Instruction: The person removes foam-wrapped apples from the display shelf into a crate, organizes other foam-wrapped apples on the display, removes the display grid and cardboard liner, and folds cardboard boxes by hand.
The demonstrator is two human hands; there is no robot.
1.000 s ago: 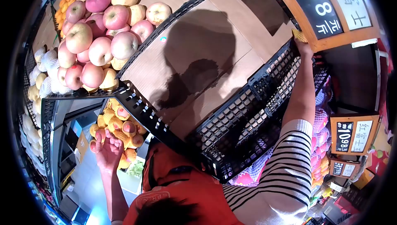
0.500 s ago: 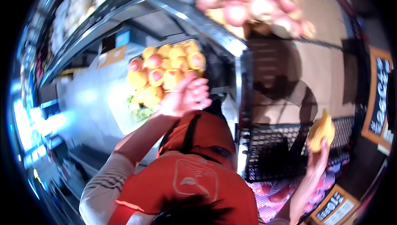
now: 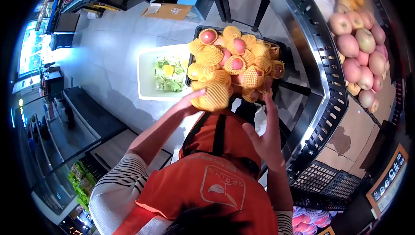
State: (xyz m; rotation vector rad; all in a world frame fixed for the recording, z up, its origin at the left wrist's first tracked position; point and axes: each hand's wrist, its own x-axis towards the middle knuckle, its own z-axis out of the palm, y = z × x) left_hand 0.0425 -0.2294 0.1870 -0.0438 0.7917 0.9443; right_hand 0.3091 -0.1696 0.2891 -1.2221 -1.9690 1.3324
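My left hand (image 3: 188, 104) is closed around a rounded apple in a yellow foam net (image 3: 212, 96), held over the near edge of a black crate (image 3: 283, 49). The net covers whatever skin would show. In the crate lie many pink-red apples (image 3: 237, 64), most of them in the same yellow foam nets. My right hand (image 3: 267, 142) is empty, thumb and fingers apart, with its fingertips close to the netted apples at the crate's near right corner.
Left of the crate, a white bin (image 3: 145, 77) holds leafy green scraps. A metal-framed display stand (image 3: 320, 68) curves along the right, bearing bare apples (image 3: 361, 53) and a black perforated basket (image 3: 324, 179). A price sign (image 3: 387, 183) stands at far right. A cardboard box (image 3: 168, 11) lies behind.
The view has swung toward the crate. My right hand, which held a yellow foam-netted item over the display, is now empty beside the crate. My left hand now holds a netted apple.
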